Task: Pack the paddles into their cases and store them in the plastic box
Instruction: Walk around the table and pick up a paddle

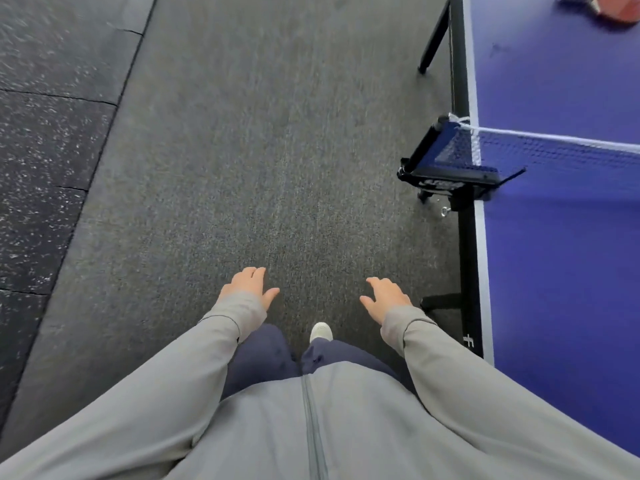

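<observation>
Grey zip jacket (311, 427) up close, left hand (247, 284) and right hand (388, 296) both empty, fingers spread over carpet (242, 150); far right of them, probably a red paddle (613, 8) on the blue table (561, 271), blurry

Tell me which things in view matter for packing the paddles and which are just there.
For the job:
- red paddle at the table's far end, blurred and partly cut off
- left hand and right hand, both empty

Just there:
- blue table tennis table
- net and its clamp
- grey carpet
- speckled rubber floor tiles
</observation>
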`<state>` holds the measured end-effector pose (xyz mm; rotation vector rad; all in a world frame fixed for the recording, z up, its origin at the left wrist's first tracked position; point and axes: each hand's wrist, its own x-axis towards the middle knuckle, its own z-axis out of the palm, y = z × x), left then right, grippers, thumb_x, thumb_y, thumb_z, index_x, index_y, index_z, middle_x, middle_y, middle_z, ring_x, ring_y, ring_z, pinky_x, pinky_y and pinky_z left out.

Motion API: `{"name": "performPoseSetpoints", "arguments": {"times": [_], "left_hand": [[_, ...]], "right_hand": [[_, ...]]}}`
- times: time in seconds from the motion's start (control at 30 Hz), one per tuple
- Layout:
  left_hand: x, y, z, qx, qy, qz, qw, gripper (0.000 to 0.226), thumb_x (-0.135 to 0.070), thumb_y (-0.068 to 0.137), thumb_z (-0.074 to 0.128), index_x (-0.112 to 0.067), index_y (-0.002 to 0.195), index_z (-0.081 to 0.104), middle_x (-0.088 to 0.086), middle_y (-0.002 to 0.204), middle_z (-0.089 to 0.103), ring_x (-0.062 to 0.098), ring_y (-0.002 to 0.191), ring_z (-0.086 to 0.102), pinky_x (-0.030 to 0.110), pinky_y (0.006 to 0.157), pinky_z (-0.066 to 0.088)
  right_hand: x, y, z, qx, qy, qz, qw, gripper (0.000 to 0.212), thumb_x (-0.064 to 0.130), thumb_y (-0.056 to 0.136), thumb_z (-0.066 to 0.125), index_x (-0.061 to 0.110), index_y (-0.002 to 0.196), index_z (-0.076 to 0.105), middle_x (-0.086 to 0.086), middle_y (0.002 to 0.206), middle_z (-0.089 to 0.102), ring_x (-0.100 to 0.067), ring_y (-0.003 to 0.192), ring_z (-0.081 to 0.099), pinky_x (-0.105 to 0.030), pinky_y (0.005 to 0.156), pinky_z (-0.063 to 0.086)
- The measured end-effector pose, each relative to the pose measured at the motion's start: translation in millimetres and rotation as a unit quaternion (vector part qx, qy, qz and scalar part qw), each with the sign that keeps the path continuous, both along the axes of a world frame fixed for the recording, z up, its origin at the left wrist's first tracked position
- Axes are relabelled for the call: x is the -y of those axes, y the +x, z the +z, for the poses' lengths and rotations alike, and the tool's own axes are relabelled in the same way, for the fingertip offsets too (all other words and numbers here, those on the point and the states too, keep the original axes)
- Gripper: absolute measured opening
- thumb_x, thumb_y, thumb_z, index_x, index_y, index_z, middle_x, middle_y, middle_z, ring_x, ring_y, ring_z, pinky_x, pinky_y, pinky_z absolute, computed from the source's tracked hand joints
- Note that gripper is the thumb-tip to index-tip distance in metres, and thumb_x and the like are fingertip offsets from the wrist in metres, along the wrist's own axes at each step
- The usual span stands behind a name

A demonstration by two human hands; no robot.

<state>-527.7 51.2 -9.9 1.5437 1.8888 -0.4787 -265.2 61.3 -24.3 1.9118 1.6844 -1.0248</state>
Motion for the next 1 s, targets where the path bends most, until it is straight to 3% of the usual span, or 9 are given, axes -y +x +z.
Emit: {"name": "performPoseSetpoints", "arguments": {"times": [0.2, 0.43, 0.67, 1.0], "left_hand": [[-86, -37, -12, 0.007, 0.012, -0.012, 1.000, 0.062, -0.052, 0.093, 0.041, -0.018, 0.144, 0.031, 0.001, 0.148, 0.034, 0.022, 0.136, 0.032, 0.039, 0.105, 0.034], [-222, -100, -12, 0.006, 0.034, -0.114, 0.993, 0.065, -0.050, 0.096, 0.037, -0.015, 0.148, 0.022, 0.003, 0.157, 0.018, 0.020, 0.145, 0.016, 0.037, 0.116, 0.021], [-333, -146, -7, -0.003, 0.034, -0.156, 0.987, 0.064, -0.052, 0.095, 0.036, -0.016, 0.146, 0.026, 0.003, 0.155, 0.023, 0.021, 0.143, 0.022, 0.039, 0.113, 0.026], [-476, -127, -19, -0.024, -0.009, -0.156, 0.987, 0.062, -0.054, 0.095, 0.035, -0.019, 0.145, 0.029, 0.000, 0.148, 0.034, 0.023, 0.134, 0.036, 0.039, 0.104, 0.036]], "right_hand": [[-86, -22, -5, 0.023, 0.004, -0.007, 1.000, 0.050, 0.038, 0.096, 0.044, 0.019, 0.142, 0.034, -0.007, 0.139, 0.045, -0.028, 0.129, 0.041, -0.045, 0.103, 0.036], [-191, -94, 4, 0.051, 0.027, 0.029, 0.998, 0.050, 0.041, 0.098, 0.041, 0.019, 0.142, 0.033, -0.004, 0.144, 0.039, -0.025, 0.133, 0.035, -0.042, 0.106, 0.034], [-295, -160, 21, 0.031, 0.069, 0.044, 0.996, 0.050, 0.041, 0.097, 0.042, 0.019, 0.141, 0.035, -0.004, 0.146, 0.037, -0.025, 0.135, 0.033, -0.043, 0.106, 0.033], [-420, -121, 7, 0.055, 0.028, -0.039, 0.997, 0.049, 0.043, 0.097, 0.040, 0.022, 0.140, 0.036, -0.003, 0.143, 0.040, -0.025, 0.133, 0.036, -0.043, 0.105, 0.033]]}}
